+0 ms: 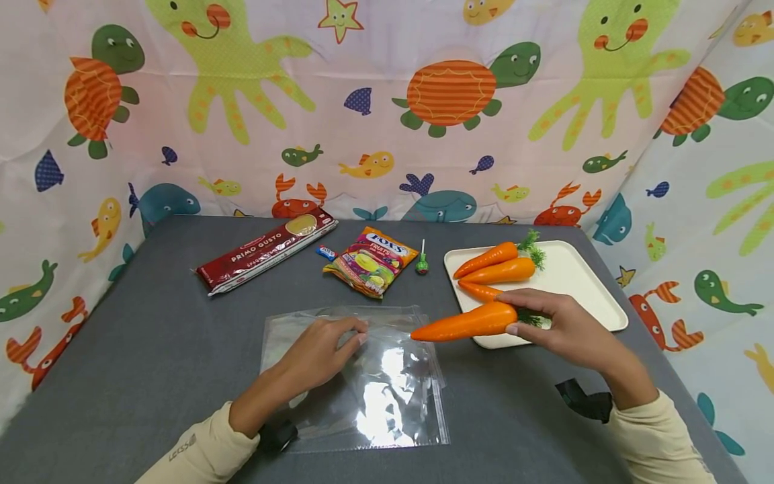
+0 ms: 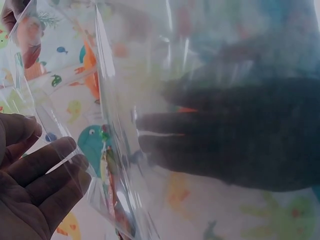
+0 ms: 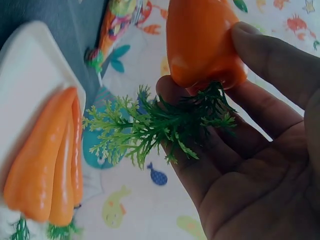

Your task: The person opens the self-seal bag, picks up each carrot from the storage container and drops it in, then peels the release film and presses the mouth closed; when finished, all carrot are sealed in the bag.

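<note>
In the head view my left hand [image 1: 324,353] is over a clear plastic bag [image 1: 393,383] lying on the grey table. Its thumb and index finger pinch the film by the bag's edge, while the other fingers stretch out in the left wrist view. My right hand [image 1: 562,329] grips an orange carrot [image 1: 462,324] by its thick top end, with the tip pointing left over the bag's upper right corner. Feathery green leaves [image 3: 160,120] hang from that carrot among the fingers. Behind it, three more carrots [image 1: 499,271] lie on a cream tray [image 1: 583,289].
Toward the back are a dark red spaghetti pack [image 1: 266,252], a Fox's Fruits candy bag [image 1: 375,262], a small blue wrapped candy [image 1: 326,252] and a green lollipop [image 1: 422,262]. A sea-animal curtain [image 1: 363,81] hangs behind the table.
</note>
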`<state>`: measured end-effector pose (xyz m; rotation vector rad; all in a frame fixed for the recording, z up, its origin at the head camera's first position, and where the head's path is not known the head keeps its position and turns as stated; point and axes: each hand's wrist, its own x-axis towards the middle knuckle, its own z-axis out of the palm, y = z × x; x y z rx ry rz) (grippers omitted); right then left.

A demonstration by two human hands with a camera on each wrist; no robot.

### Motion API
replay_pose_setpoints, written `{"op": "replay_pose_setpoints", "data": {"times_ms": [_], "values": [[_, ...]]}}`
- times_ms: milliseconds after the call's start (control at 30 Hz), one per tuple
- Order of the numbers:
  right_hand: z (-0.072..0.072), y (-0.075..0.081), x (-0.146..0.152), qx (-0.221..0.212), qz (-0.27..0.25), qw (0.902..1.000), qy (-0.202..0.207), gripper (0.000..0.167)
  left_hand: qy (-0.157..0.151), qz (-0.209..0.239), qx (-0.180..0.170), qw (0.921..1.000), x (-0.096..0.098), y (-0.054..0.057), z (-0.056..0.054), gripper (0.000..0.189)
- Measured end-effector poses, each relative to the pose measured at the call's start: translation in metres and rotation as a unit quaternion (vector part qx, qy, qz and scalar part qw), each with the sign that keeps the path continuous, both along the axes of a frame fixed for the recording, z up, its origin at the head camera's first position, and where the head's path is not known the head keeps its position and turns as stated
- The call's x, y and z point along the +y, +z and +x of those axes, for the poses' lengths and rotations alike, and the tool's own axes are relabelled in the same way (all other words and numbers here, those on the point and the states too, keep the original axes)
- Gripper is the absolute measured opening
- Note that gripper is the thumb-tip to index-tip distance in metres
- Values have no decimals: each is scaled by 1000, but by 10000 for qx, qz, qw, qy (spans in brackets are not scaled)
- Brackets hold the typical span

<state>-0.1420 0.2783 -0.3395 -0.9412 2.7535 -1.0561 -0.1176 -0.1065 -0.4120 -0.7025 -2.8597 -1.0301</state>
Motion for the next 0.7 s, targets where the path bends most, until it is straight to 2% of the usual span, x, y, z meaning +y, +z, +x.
{"op": "replay_pose_setpoints", "data": {"times_ms": [200,433,567,700], "values": [[-2,-2,-21,-109,269,9994,174,45,-39,-30,-61,10000,0,3,0,24],[1,-4,-42,-164,511,9979,373,47,-103,-48,122,9999,4,3,-4,22],[2,-9,-54,-306,577,9960,603,47,-29,-80,58,9999,5,5,-3,22],[2,-15,-65,-443,436,9941,889,47,75,-145,-13,9999,4,6,-1,21]]}}
